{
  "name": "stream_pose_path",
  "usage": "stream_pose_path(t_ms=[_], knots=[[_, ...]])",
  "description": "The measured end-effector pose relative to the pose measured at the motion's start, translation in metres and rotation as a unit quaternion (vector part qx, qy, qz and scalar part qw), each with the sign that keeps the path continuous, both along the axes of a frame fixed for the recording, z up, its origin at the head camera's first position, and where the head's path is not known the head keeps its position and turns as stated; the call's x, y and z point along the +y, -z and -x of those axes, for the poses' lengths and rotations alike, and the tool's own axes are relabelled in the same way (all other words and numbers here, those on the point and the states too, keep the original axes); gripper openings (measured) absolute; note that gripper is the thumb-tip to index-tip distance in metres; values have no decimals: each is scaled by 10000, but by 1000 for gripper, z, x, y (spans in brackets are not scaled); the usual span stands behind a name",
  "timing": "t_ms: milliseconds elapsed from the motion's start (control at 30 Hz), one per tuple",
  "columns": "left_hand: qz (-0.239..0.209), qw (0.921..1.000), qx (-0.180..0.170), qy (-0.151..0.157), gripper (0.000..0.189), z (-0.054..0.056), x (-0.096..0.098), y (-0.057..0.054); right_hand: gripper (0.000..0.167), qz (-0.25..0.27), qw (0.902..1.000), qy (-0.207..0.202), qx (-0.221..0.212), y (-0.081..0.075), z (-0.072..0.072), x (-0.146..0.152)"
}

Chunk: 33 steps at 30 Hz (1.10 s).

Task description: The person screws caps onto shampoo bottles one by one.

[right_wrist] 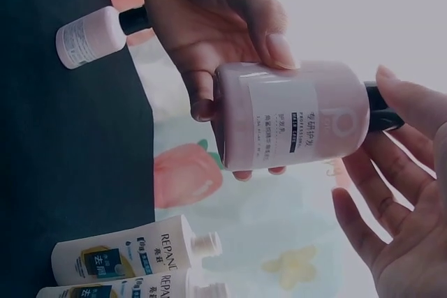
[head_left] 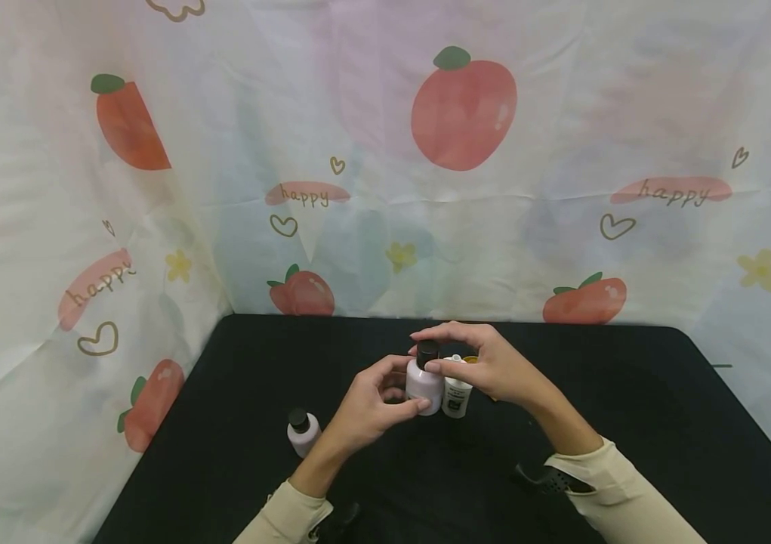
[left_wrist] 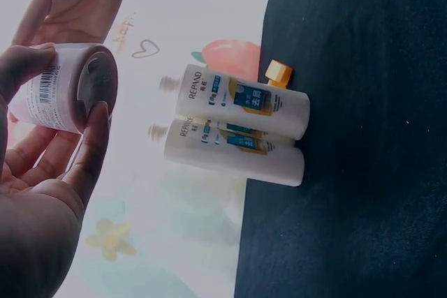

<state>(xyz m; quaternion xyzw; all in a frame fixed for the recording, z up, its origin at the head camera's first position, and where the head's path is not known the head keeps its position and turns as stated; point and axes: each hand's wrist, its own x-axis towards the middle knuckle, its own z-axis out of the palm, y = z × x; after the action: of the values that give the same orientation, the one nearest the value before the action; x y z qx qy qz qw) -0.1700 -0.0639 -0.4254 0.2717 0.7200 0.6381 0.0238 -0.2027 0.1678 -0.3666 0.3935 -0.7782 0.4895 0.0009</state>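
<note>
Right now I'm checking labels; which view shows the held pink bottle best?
Right wrist: the pink bottle is large, its printed front label toward the camera. Left wrist shows its base and barcode; head shows it small, partly covered.

**Pink hair-care bottles (head_left: 424,389) and white REPAND bottles (left_wrist: 241,102): two of each**

Four bottles are in view altogether. Two black caps (head_left: 428,350) top the pink pair. At least one orange cap (left_wrist: 279,72) shows; whether there is a second cannot be told. There are two hands, one left hand (head_left: 369,402) and one right hand (head_left: 498,366), two pale sleeves (head_left: 633,495) and one black table (head_left: 636,408). In the head view, the backdrop (head_left: 371,45) bears three "happy" prints (head_left: 306,193) and three yellow flowers (head_left: 763,270).
</note>
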Motion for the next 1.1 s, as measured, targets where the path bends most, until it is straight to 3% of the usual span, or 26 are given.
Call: stream_pose_path(t_ms=[433,733,1100], knots=[[52,9998,173,-86,50,1,2,2,35,198,9997,109,-78,3,1,-1],[96,9998,104,-112,51,0,2,0,35,217,9996,113,-113,4,0,-2],[189,9997,79,-152,52,1,0,0,28,174,9986,441,-250,5,-3,-4]])
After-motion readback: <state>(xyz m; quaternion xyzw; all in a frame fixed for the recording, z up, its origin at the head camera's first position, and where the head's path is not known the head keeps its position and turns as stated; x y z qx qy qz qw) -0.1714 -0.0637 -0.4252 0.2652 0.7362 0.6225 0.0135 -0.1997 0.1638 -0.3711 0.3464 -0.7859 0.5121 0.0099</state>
